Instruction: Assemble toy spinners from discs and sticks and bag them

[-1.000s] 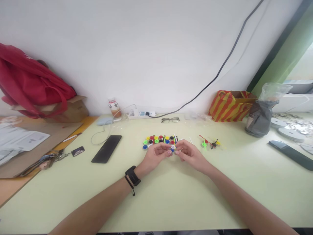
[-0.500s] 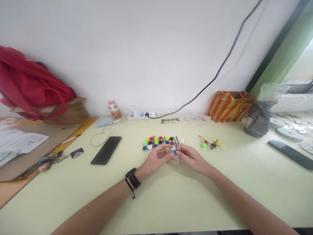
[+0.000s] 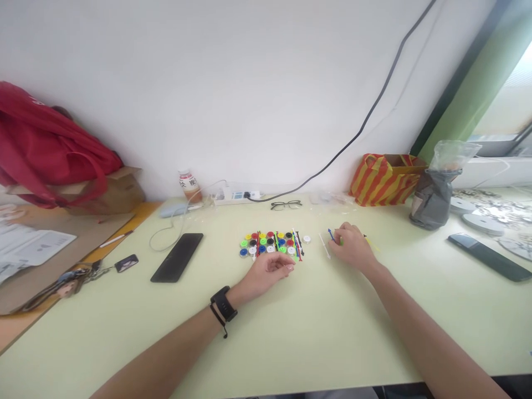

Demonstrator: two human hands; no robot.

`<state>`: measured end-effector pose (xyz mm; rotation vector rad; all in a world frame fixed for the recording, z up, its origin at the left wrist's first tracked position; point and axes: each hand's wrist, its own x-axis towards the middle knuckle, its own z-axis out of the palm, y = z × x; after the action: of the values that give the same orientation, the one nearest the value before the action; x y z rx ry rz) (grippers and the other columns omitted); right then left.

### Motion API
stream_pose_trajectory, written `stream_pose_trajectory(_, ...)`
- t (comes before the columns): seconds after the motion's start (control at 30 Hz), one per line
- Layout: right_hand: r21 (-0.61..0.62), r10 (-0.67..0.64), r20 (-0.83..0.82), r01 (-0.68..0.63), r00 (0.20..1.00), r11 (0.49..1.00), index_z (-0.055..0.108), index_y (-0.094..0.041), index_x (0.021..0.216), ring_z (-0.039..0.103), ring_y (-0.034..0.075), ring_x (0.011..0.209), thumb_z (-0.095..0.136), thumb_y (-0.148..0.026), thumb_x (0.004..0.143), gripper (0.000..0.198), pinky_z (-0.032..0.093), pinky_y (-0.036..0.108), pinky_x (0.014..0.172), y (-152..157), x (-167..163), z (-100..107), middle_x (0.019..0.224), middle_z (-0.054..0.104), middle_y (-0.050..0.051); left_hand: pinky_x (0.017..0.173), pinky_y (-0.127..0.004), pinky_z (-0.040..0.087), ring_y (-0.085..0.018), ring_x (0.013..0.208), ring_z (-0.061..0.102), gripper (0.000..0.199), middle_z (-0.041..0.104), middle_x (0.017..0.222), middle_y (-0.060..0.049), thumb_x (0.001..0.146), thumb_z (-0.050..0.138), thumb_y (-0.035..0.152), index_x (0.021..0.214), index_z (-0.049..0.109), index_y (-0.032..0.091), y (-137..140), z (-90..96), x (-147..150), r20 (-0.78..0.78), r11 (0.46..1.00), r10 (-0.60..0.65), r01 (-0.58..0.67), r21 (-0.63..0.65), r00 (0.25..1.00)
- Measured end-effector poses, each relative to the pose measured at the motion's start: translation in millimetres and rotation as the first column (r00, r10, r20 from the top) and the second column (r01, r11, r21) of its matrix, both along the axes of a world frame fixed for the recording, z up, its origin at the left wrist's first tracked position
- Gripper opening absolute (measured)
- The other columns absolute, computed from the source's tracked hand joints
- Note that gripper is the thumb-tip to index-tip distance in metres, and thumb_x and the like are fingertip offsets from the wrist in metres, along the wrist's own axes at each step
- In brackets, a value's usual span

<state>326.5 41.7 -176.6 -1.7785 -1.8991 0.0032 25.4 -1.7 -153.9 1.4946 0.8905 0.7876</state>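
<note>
My left hand (image 3: 270, 272) rests above the table, fingers loosely curled and the thumb slightly apart, with nothing visible in it. Just beyond it lie several small round discs (image 3: 243, 252) in blue, white, red, green, yellow and black. Thin coloured arrows (image 3: 298, 244) lie among and beside the discs. My right hand (image 3: 353, 246) is closed on a blue arrow (image 3: 331, 235), low over the table; its fingers hide most of what is under them. Left of it lies a white arrow (image 3: 325, 246). A yellow arrow (image 3: 373, 243) shows past the right hand.
A black phone (image 3: 178, 257) lies left of the discs, keys with a photo tag (image 3: 126, 263) further left. Glasses (image 3: 286, 205), a power strip (image 3: 236, 197) and a bottle (image 3: 190, 187) stand along the wall. A striped bag (image 3: 384, 180) and a dark case (image 3: 488, 256) are right.
My right hand has moved away from my left hand, to the right, with the blue arrow, over the separate coloured arrows. My left hand has stayed near the discs and no longer touches the piece.
</note>
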Motion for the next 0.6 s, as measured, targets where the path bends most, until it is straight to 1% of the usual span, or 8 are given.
stream_pose_trajectory(0.07,-0.007,-0.040,0.027,0.040,0.999,0.999,0.046,-0.023,0.064,0.055,0.025,0.088,0.060,-0.023,0.081,0.022,0.040,0.034,0.068,2,2,-3,0.085,0.058,0.006,0.078,-0.028,0.052,-0.016,0.085,0.065,0.032,0.072,0.093,-0.007,0.085,0.081,0.045,0.095,0.076,0.015,0,-0.6,0,-0.003,1.000,0.001,-0.001,0.003,1.000)
stream_pose_trajectory(0.17,0.044,-0.065,0.041,0.063,0.997,0.997,0.053,-0.023,0.076,0.055,0.028,0.092,0.062,-0.021,0.080,0.010,0.041,0.035,0.068,4,4,-1,0.090,0.061,0.008,0.077,-0.028,0.051,-0.016,0.084,0.064,0.032,0.071,0.092,-0.007,0.085,0.081,0.045,0.094,0.076,0.015,1,-1.7,0,0.002,1.000,-0.005,0.005,0.004,1.000)
stream_pose_trajectory(0.27,0.081,0.035,0.073,-0.041,0.997,0.996,0.061,-0.024,0.087,0.056,0.029,0.097,0.061,-0.020,0.085,0.004,0.044,0.036,0.074,3,2,3,0.096,0.065,0.008,0.077,-0.027,0.051,-0.016,0.083,0.064,0.031,0.071,0.091,-0.006,0.085,0.080,0.044,0.094,0.076,0.015,1,-3.0,0,0.009,1.000,-0.009,0.009,0.008,1.000)
stream_pose_trajectory(0.33,0.029,0.154,0.098,-0.157,0.983,0.987,0.065,-0.024,0.089,0.058,0.028,0.097,0.059,-0.022,0.089,0.006,0.045,0.038,0.079,0,-2,5,0.096,0.067,0.008,0.077,-0.027,0.051,-0.016,0.083,0.064,0.031,0.071,0.090,-0.006,0.085,0.080,0.044,0.094,0.076,0.015,2,-3.6,0,0.011,1.000,-0.013,0.013,0.009,1.000)
stream_pose_trajectory(0.4,-0.039,0.238,0.117,-0.235,0.964,0.971,0.067,-0.024,0.087,0.059,0.028,0.096,0.058,-0.022,0.092,0.010,0.045,0.038,0.082,-3,-8,7,0.094,0.068,0.007,0.077,-0.027,0.051,-0.016,0.084,0.064,0.030,0.071,0.091,-0.006,0.086,0.080,0.043,0.094,0.076,0.015,2,-4.1,0,0.008,1.000,-0.015,0.015,0.016,1.000)
stream_pose_trajectory(0.47,-0.078,0.272,0.128,-0.264,0.954,0.961,0.067,-0.023,0.084,0.060,0.026,0.095,0.055,-0.019,0.093,0.015,0.044,0.037,0.081,-5,-12,8,0.091,0.070,0.006,0.078,-0.027,0.051,-0.016,0.085,0.064,0.029,0.072,0.092,-0.006,0.086,0.080,0.043,0.095,0.076,0.015,3,-4.9,-1,0.002,0.999,-0.014,0.014,0.029,1.000)
stream_pose_trajectory(0.53,-0.087,0.270,0.134,-0.261,0.953,0.962,0.066,-0.023,0.082,0.060,0.025,0.092,0.053,-0.017,0.093,0.018,0.044,0.035,0.079,-6,-14,9,0.088,0.070,0.005,0.078,-0.027,0.051,-0.016,0.086,0.064,0.028,0.072,0.094,-0.007,0.087,0.079,0.042,0.096,0.076,0.015,3,-6.3,-1,-0.004,0.999,-0.015,0.015,0.035,1.000)
stream_pose_trajectory(0.6,-0.086,0.248,0.143,-0.238,0.958,0.967,0.065,-0.022,0.084,0.060,0.026,0.092,0.055,-0.018,0.093,0.015,0.043,0.036,0.078,-6,-14,9,0.087,0.070,0.006,0.079,-0.028,0.051,-0.017,0.086,0.065,0.028,0.073,0.095,-0.007,0.087,0.079,0.042,0.097,0.076,0.016,4,-7.9,-2,-0.007,0.999,-0.017,0.017,0.040,1.000)
